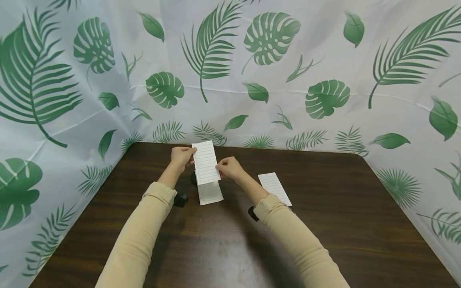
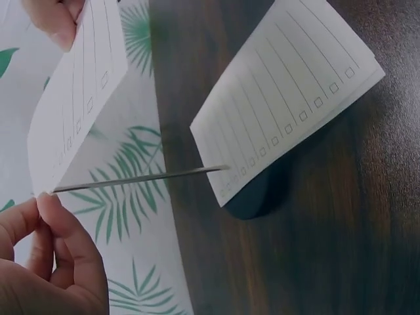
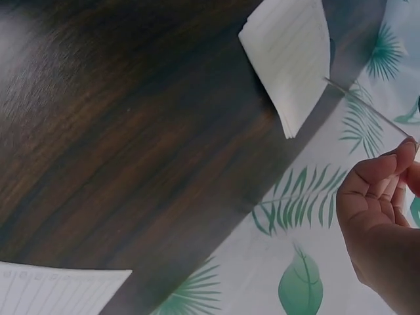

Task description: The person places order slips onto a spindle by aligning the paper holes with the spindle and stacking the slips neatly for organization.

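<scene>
Raised above the table, a white lined sheet with small checkboxes (image 1: pixel 206 162) is held between both hands. My left hand (image 1: pixel 181 157) pinches its upper left edge between thumb and fingers, and my right hand (image 1: pixel 230 167) pinches its right edge. Below it lies a small stack of similar sheets (image 1: pixel 210 194), partly hidden by the raised one in the head view. In the left wrist view, a thin strip (image 2: pixel 141 178) runs from the left fingertips toward the stack; I cannot tell whether it is a sheet seen edge-on.
Another lined sheet (image 1: pixel 274 188) lies to the right, partly behind the right forearm. A black object (image 2: pixel 257 197) sits under the stack's end. The dark wooden table (image 1: pixel 342 216) stands against a white, leaf-patterned curtain (image 1: pixel 273 108).
</scene>
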The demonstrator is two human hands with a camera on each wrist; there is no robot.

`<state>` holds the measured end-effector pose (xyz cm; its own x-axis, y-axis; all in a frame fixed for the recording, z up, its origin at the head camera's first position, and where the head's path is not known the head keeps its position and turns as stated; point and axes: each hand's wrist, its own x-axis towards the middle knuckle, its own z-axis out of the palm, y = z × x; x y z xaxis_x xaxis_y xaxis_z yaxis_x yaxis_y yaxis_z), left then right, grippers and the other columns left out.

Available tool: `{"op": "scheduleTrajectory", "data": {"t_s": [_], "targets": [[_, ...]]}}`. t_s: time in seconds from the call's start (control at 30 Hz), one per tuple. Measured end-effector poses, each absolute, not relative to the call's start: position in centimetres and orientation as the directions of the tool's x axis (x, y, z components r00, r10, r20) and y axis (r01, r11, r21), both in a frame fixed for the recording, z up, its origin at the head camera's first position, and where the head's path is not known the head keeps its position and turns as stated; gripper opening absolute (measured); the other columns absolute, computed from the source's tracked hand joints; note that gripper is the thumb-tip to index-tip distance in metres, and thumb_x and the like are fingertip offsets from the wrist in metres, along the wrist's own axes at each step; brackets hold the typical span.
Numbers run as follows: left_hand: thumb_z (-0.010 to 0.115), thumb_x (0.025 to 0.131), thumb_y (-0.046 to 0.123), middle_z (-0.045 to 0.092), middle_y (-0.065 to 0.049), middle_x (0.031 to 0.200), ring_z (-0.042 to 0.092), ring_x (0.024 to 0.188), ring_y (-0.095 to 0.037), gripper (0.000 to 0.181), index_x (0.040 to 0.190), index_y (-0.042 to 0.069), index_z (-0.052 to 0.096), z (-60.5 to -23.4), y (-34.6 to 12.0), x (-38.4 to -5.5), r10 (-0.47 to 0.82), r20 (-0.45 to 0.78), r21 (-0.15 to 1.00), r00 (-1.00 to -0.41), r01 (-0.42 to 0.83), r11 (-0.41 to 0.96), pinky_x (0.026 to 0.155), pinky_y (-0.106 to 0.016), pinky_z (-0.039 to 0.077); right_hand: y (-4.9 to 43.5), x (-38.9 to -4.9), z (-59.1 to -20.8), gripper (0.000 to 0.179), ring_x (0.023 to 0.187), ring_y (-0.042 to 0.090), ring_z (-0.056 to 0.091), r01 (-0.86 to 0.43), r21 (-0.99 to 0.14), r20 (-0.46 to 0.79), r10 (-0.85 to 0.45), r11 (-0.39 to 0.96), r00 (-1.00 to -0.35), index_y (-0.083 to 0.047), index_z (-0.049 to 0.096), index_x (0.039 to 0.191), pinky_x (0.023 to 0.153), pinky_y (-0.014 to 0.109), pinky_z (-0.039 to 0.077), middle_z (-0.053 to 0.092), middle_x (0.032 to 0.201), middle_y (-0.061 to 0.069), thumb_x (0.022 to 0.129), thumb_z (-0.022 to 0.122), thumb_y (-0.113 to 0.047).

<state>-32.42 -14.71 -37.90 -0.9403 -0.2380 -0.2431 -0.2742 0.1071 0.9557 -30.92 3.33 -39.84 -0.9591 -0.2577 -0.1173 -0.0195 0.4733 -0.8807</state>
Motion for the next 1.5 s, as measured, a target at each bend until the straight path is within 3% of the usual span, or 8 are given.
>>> {"op": "scheduleTrajectory", "data": {"t_s": [0.2,0.5,0.67,0.77,0.97,1.1,1.27,1.5], "targets": [[0.061,0.091,0.021,0.053,0.0,0.065,0.047,0.047,-0.004,0.03,0.112,-0.001,0.066,-38.8,-14.7,-32.7,-0.272,-0.246,0.931,-0.93,-0.305,0.202,0.05,-0.017,0.047,3.4,-30.9,-40.4,0.019,0.046,0.006,0.045,0.035,-0.881,-0.17,-0.247,0.472,-0.954,0.01,0.065,0.093,0.047,0.017,0.045,0.049,0.056,0.0,0.091,0.056,-0.007],[0.061,0.09,0.021,0.049,0.005,0.054,0.045,0.042,-0.003,0.031,0.109,-0.002,0.066,-41.3,-14.6,-32.9,-0.267,-0.289,0.905,-0.919,-0.354,0.236,0.045,-0.018,0.039,3.8,-30.9,-42.0,0.019,0.048,0.009,0.049,-0.032,-0.822,-0.141,-0.257,0.568,-0.956,0.005,0.068,0.087,0.049,0.021,0.048,0.056,0.059,0.006,0.09,0.055,-0.008],[0.064,0.087,0.019,0.06,-0.001,0.068,0.047,0.048,-0.005,0.028,0.105,-0.002,0.069,-42.8,-14.6,-32.7,-0.309,-0.278,0.897,-0.909,-0.361,0.256,0.047,-0.017,0.043,4.5,-35.0,-48.4,0.02,0.045,0.012,0.055,-0.119,-0.837,-0.097,-0.36,0.534,-0.928,-0.006,0.07,0.078,0.045,0.024,0.05,0.061,0.056,0.005,0.087,0.062,-0.022],[0.067,0.086,0.02,0.063,-0.006,0.08,0.047,0.048,-0.006,0.026,0.101,0.0,0.07,-43.5,-14.5,-32.6,-0.358,-0.276,0.872,-0.892,-0.389,0.297,0.045,-0.018,0.041,4.4,-35.8,-49.9,0.02,0.045,0.014,0.056,-0.084,-0.833,-0.153,-0.375,0.546,-0.914,-0.003,0.07,0.076,0.045,0.027,0.051,0.061,0.057,0.008,0.086,0.063,-0.019],[0.071,0.083,0.021,0.066,-0.013,0.092,0.044,0.043,-0.005,0.027,0.096,-0.002,0.07,-44.2,-14.1,-32.1,-0.404,-0.25,0.841,-0.88,-0.404,0.36,0.043,-0.018,0.042,3.9,-31.4,-44.9,0.021,0.044,0.007,0.045,-0.08,-0.762,-0.199,-0.35,0.642,-0.916,0.008,0.068,0.079,0.046,0.021,0.043,0.059,0.055,0.007,0.088,0.057,-0.006],[0.071,0.083,0.02,0.069,-0.016,0.095,0.044,0.043,-0.006,0.024,0.093,-0.002,0.071,-44.5,-14.0,-31.9,-0.411,-0.227,0.822,-0.883,-0.4,0.405,0.042,-0.017,0.041,3.8,-31.4,-45.0,0.022,0.042,0.008,0.041,-0.076,-0.727,-0.247,-0.364,0.682,-0.898,0.005,0.069,0.079,0.043,0.02,0.036,0.055,0.051,0.002,0.089,0.059,-0.011],[0.071,0.083,0.018,0.067,-0.015,0.092,0.046,0.047,-0.007,0.021,0.092,-0.001,0.07,-45.2,-13.9,-31.8,-0.417,-0.241,0.828,-0.876,-0.41,0.383,0.044,-0.016,0.044,3.5,-31.7,-45.6,0.026,0.038,0.007,0.037,-0.067,-0.681,-0.28,-0.344,0.729,-0.896,0.0,0.063,0.064,0.039,0.018,0.032,0.048,0.044,-0.003,0.087,0.059,-0.01],[0.071,0.083,0.012,0.063,-0.012,0.087,0.045,0.044,-0.005,0.015,0.09,-0.001,0.07,-45.9,-13.4,-31.8,-0.441,-0.259,0.852,-0.859,-0.418,0.315,0.043,-0.014,0.045,2.7,-31.8,-45.8,0.03,0.04,0.012,0.042,-0.052,-0.594,-0.338,-0.308,0.802,-0.889,-0.003,0.06,0.058,0.039,0.022,0.035,0.052,0.047,0.002,0.088,0.058,-0.008]]}}
